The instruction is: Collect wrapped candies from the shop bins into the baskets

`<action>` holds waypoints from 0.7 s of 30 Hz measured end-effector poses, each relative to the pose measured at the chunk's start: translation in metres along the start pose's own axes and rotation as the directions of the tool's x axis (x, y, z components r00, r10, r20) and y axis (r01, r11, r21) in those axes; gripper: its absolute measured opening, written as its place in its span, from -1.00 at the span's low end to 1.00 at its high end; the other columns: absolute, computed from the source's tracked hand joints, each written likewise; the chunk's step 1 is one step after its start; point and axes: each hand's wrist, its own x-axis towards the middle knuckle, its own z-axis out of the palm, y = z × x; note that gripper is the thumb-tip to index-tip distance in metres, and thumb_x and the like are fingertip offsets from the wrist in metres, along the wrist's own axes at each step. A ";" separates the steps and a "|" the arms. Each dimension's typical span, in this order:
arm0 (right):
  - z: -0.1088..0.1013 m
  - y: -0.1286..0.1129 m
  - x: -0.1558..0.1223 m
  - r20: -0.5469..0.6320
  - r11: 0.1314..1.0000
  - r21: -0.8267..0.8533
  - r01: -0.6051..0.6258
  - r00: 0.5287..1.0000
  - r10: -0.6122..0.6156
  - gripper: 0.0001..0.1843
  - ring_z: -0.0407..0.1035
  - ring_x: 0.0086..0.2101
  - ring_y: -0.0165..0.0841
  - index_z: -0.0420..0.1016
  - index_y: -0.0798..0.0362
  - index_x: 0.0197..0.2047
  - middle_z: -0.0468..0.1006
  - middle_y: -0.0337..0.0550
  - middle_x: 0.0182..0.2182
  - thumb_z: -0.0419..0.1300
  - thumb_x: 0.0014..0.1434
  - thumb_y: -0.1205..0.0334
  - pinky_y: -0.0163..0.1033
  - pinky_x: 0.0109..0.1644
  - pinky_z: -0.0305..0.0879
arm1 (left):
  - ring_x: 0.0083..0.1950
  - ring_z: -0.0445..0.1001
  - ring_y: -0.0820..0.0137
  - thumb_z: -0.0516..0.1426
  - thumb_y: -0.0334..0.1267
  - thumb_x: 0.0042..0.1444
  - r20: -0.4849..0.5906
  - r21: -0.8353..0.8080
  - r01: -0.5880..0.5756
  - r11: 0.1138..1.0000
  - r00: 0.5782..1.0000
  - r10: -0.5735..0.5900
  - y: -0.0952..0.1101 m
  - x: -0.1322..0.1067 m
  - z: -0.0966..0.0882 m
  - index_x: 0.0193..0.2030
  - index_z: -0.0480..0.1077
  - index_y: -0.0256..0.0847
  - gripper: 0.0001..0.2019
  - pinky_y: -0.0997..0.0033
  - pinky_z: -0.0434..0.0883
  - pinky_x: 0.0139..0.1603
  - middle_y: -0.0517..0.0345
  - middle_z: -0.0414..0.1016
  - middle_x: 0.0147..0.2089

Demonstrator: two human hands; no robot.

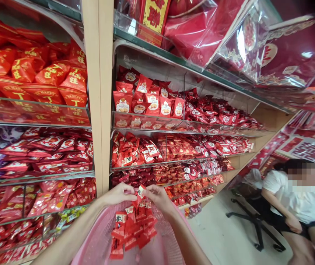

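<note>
My left hand and my right hand meet in front of me, both pinched on the top of a hanging bunch of small red snack packets. The bunch dangles over a pink plastic basket that sits below my forearms. The packets are red with white and gold print and hang in joined strips. Behind my hands rise glass shelves packed with more red packets.
A beige upright post splits the shelving into a left bay and a right bay. Large red gift bags lie on the top shelf. At the right a person in a white shirt sits on a black wheeled chair.
</note>
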 end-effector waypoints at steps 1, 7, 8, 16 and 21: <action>0.000 0.001 -0.001 0.026 0.999 0.033 -0.036 0.999 0.035 -0.62 0.13 -0.64 -0.54 0.43 0.11 -0.47 0.35 -0.34 -0.68 0.29 -0.18 -0.06 -0.39 -0.55 -0.01 | -0.48 0.16 0.54 0.17 -0.08 -0.06 -0.006 0.001 0.004 1.000 1.000 -0.004 0.001 0.000 0.001 -0.57 0.38 -0.28 -0.72 0.57 0.14 -0.43 0.35 0.21 -0.56; -0.001 0.007 -0.003 0.020 0.975 0.212 -0.066 0.998 0.063 -0.62 0.21 -0.65 -0.56 0.40 0.13 -0.46 0.43 -0.31 -0.66 0.32 -0.19 -0.02 -0.41 -0.56 0.01 | -0.51 0.16 0.53 0.19 -0.05 -0.10 0.001 0.006 0.038 0.999 0.999 -0.038 0.005 0.001 0.002 -0.58 0.41 -0.29 -0.70 0.55 0.13 -0.45 0.35 0.22 -0.59; -0.001 0.007 -0.004 0.020 0.973 0.222 -0.063 0.998 0.061 -0.63 0.21 -0.65 -0.56 0.39 0.13 -0.47 0.43 -0.31 -0.66 0.33 -0.19 -0.01 -0.41 -0.56 0.01 | -0.51 0.17 0.53 0.19 -0.05 -0.11 -0.002 0.003 0.038 0.999 0.999 -0.038 0.005 0.001 0.002 -0.58 0.41 -0.29 -0.70 0.55 0.14 -0.44 0.34 0.23 -0.59; -0.002 0.015 -0.003 0.040 0.979 0.199 -0.044 0.999 0.036 -0.65 0.24 -0.63 -0.55 0.38 0.15 -0.43 0.46 -0.26 -0.64 0.28 -0.09 0.01 -0.40 -0.52 0.07 | -0.49 0.21 0.52 0.23 -0.04 -0.14 -0.003 -0.008 0.030 1.000 1.000 -0.030 0.001 0.001 0.002 -0.55 0.45 -0.31 -0.69 0.55 0.18 -0.42 0.31 0.31 -0.58; -0.008 0.014 -0.004 0.055 0.988 0.155 -0.027 0.998 0.019 -0.63 0.18 -0.65 -0.56 0.34 0.10 -0.35 0.42 -0.35 -0.63 0.30 -0.13 0.02 -0.40 -0.55 0.03 | -0.40 0.33 0.44 0.01 0.11 0.06 -0.018 -0.136 0.103 0.985 0.994 -0.106 0.014 -0.005 0.001 -0.37 0.50 -0.28 -0.53 0.48 0.25 -0.33 0.20 0.45 -0.45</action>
